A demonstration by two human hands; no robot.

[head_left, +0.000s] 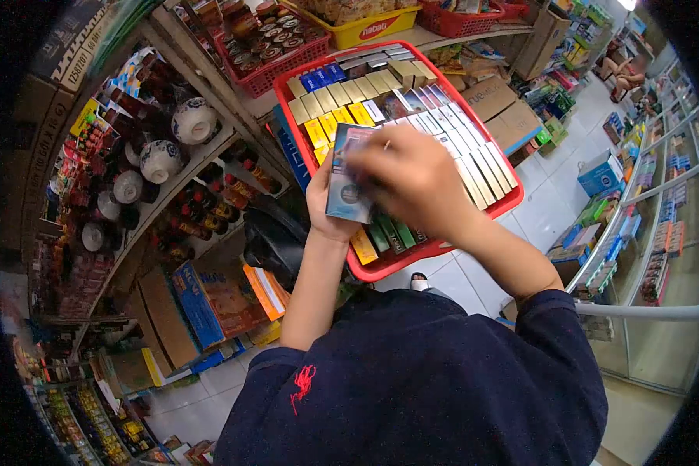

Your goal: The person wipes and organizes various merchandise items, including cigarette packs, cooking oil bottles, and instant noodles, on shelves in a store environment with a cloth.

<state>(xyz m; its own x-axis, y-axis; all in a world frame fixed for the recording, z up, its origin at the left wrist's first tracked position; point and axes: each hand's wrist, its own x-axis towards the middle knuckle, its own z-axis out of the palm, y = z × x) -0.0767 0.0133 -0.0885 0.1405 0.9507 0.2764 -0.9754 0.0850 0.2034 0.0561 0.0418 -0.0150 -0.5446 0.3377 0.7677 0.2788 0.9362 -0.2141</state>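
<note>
A light blue pack [348,194] with pictures and print on its face is held upright over the front left of a red tray [380,272]. My left hand [325,203] grips it from the left and below. Over its right side is my right hand [412,179], blurred by motion, its fingertips too smeared to tell what they hold. Rows of small boxes fill the tray: gold ones [338,95], yellow ones [363,245], blue ones [318,78], white ones [450,120] and green ones near the front edge.
Shelves with bowls [161,159] and bottles [241,186] stand at the left. Cardboard boxes [159,318] lie below them. A yellow basket [373,29] and a red basket [268,70] are behind the tray. A glass case [652,311] is at the right; a person [625,76] sits far back.
</note>
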